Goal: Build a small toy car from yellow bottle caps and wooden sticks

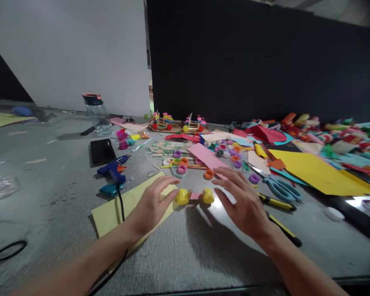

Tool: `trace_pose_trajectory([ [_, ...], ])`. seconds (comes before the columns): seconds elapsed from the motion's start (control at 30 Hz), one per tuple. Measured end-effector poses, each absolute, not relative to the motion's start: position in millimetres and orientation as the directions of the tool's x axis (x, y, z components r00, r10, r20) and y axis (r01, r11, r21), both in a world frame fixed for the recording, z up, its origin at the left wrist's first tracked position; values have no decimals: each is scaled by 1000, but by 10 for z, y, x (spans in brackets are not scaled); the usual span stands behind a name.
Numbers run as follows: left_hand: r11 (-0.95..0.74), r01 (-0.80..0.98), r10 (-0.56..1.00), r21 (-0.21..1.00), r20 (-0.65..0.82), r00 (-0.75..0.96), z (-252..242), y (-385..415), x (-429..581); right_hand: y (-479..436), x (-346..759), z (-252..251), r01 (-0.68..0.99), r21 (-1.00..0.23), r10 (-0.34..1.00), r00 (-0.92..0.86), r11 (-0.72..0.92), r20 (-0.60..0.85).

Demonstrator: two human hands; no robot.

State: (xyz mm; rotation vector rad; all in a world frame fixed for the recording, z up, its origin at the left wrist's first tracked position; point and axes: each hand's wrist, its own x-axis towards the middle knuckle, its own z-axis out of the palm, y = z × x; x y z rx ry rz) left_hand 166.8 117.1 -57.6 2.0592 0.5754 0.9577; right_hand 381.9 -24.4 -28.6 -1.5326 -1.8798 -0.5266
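Yellow blocks: a joined pair, on or just above the table, cannot tell which.
Pink strip: links them; best supported evenly from both ends.
Left hand: fingers spread, thumb tip at one block, contact unclear.
Right hand: fingers spread, just beside the other block.

A grey bench carries a clear bottle, black phone, blue glue gun, pale yellow sheet, blue-handled scissors and purple ring.
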Motion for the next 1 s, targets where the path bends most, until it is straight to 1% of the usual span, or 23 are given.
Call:
trace_pose_trajectory([
  [0.07,-535,36,731,844,441,521,-489,1222,1630,-239,3882,-260,964,-137,665,-50,227,745],
  [0.13,-469,-27,793,883,435,427,-386,1284,1579,-237,3908,-241,958,-165,650,-30,236,759],
  [0.3,-292,-273,890,916,366,274,-99,1426,1440,-259,3809,-184,931,-190,706,-93,311,702],
  [0.47,-69,-466,937,882,217,273,159,1430,1286,-231,3498,-108,878,-274,788,-168,393,593],
  [0.57,23,-521,938,853,163,307,293,1290,1188,-159,3234,-60,831,-355,826,-201,428,526],
  [0.63,73,-536,930,841,136,340,363,1142,1136,-83,3038,-21,804,-420,845,-178,420,504],
  [0.67,96,-537,925,838,124,360,390,1058,1116,-37,2937,3,761,-503,864,-148,410,482],
  [0.7,115,-536,919,837,115,377,411,973,1099,13,2835,31,675,-622,890,-116,396,441],
  [0.73,131,-533,912,836,109,396,427,890,1083,65,2737,61,531,-763,921,-97,368,376],
  [0.77,143,-530,905,836,106,412,439,813,1066,116,2644,92,366,-872,946,-111,325,305],
  [0.8,153,-529,896,835,109,430,447,744,1048,159,2563,122,220,-937,958,-150,272,243],
  [0.83,158,-532,888,832,116,445,453,685,1025,191,2498,150,123,-966,960,-194,227,201],
  [0.87,154,-535,881,831,129,455,458,640,998,204,2455,174,92,-974,958,-223,207,183],
  [0.93,120,-527,866,841,170,470,462,586,930,155,2456,208,120,-970,960,-215,209,180],
  [1.0,65,-473,847,879,202,491,453,579,851,-13,2587,218,138,-967,970,-144,216,196],
])
